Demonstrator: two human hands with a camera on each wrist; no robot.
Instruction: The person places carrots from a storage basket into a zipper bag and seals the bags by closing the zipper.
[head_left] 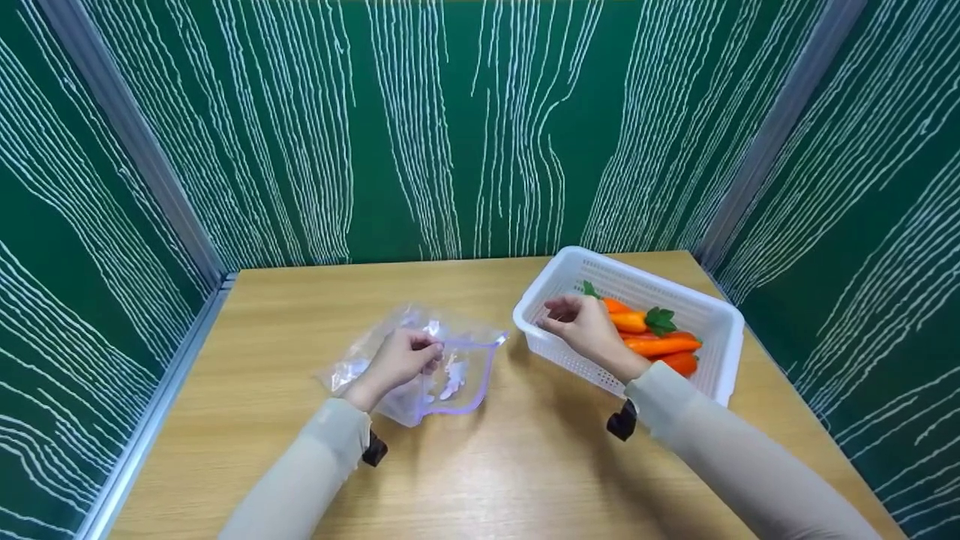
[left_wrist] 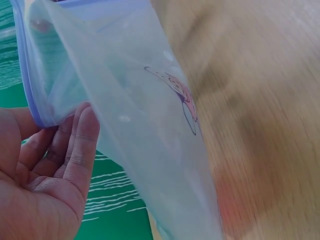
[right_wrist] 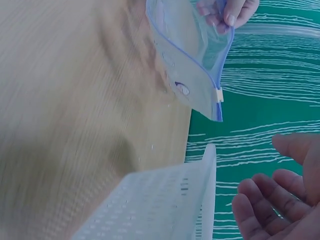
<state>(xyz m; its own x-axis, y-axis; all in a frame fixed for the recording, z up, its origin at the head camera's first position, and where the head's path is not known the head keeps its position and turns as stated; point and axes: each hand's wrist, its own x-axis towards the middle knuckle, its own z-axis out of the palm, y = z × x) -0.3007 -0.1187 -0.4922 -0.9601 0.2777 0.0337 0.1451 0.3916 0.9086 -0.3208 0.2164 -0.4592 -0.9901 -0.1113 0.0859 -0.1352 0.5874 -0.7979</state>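
My left hand pinches the purple-edged rim of a clear zip bag. In the left wrist view, the thumb and fingers grip that rim, and the bag hangs with a small printed mark on its side. A white slider sits at one end of the zip, whose mouth is spread apart. Above the near-left part of a white plastic basket, my right hand has loosely bent fingers and holds nothing. Orange carrots, some with green leafy tops, lie in the basket beyond that hand and partly behind it.
Both bag and basket are on a wooden table, the basket at the right. Green panels with white wavy lines stand behind and on both sides, joined by metal posts. A dark wrist device is under the right sleeve.
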